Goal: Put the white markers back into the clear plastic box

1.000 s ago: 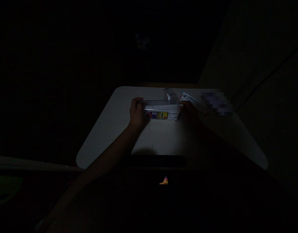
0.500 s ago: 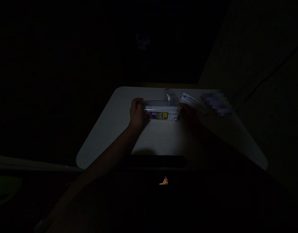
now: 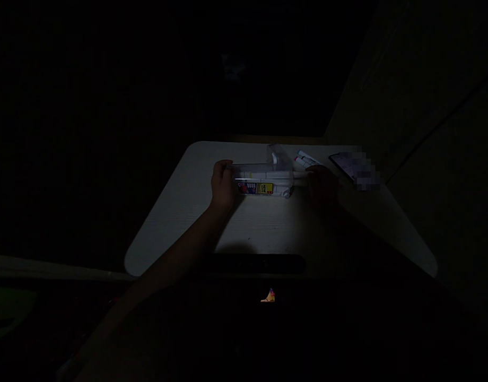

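Note:
My left hand [image 3: 223, 184] is closed round the left end of a clear plastic marker case [image 3: 281, 189], which lies on its side on the white table. A coloured label shows on its near side, and its clear lid [image 3: 279, 157] stands up at the right end. White markers lie inside. At the open right end, my right hand [image 3: 323, 185] grips a white marker [image 3: 301, 178] that sticks partly out of the case. Deep shadow covers most of the right fingers. Just behind that hand, a few loose markers [image 3: 307, 158] with coloured ends lie on the table.
A phone [image 3: 353, 168], partly blurred out, lies at the table's back right. Along the near edge of the white table [image 3: 168, 228] runs a dark slot [image 3: 255, 263]. A wall with a dark cable [image 3: 446, 124] is at the right. The room is very dark.
My right hand has moved right, away from the case's open end, and a white marker now shows between hand and case. My left hand and the case have stayed nearly still.

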Demonstrator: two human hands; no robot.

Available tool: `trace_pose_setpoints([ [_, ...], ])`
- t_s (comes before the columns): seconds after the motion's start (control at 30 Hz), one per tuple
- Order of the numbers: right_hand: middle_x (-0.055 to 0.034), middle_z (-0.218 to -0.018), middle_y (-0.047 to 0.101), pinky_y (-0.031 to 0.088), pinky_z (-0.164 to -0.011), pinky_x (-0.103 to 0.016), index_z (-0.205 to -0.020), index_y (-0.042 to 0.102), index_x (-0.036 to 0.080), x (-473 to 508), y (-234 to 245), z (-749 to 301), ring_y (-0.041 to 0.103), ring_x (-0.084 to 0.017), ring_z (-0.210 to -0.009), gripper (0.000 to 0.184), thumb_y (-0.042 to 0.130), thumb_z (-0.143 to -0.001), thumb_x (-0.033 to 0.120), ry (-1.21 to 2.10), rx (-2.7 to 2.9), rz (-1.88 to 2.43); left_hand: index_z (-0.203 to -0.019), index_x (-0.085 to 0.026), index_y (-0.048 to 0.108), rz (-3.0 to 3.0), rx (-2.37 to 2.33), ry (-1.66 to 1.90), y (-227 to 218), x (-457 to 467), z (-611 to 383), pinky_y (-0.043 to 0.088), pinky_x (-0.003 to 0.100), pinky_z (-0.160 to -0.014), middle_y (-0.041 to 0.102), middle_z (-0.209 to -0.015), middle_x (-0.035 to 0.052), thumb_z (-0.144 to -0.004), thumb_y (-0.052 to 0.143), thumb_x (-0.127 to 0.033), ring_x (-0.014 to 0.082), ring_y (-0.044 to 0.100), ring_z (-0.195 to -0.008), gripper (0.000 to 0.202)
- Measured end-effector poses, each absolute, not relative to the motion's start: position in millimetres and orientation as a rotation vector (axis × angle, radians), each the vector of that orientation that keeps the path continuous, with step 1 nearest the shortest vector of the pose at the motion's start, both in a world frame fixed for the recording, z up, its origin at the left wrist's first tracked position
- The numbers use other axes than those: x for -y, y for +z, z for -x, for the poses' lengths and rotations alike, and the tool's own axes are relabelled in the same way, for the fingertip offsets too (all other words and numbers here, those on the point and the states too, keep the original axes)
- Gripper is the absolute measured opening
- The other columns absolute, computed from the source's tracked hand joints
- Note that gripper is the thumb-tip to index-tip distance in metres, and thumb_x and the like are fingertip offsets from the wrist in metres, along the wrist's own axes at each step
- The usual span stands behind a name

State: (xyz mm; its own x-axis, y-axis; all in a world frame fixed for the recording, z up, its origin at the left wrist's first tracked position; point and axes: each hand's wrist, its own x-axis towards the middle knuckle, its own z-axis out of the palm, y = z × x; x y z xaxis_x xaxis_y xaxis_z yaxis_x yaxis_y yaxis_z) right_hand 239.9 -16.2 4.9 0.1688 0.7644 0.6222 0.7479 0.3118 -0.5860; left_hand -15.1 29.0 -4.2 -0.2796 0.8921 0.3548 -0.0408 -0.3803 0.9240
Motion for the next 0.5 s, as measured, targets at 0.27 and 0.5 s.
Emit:
trace_pose_setpoints([
  [0.27,-0.0118,-0.114,0.060,0.038,-0.092,-0.046,-0.109,0.057,0.019,28.0,18.9,-219.2,0.052,-0.028,-0.106,0.030,0.042,-0.083,0.024,-0.335,2.098,1.336,-0.087,-0.023,0.056,-1.277,-1.127,1.754,-5.1,-29.4,15.0,0.040,0.024,-0.058,0.054,-0.080,0.0016,-0.076,0.051,-0.030,0.0133,0.048,-0.072,0.013],
  [0.5,-0.0168,-0.122,0.057,0.041,-0.086,-0.043,-0.117,0.054,0.011,27.3,16.2,-215.3,0.054,-0.028,-0.101,0.039,0.039,-0.081,0.020,-0.371,2.240,1.372,-0.087,-0.024,0.055,-1.287,-1.122,1.741,-6.6,-30.7,16.0,0.039,0.024,-0.056,0.052,-0.078,0.0010,-0.077,0.051,-0.034,0.0124,0.046,-0.067,0.014],
])
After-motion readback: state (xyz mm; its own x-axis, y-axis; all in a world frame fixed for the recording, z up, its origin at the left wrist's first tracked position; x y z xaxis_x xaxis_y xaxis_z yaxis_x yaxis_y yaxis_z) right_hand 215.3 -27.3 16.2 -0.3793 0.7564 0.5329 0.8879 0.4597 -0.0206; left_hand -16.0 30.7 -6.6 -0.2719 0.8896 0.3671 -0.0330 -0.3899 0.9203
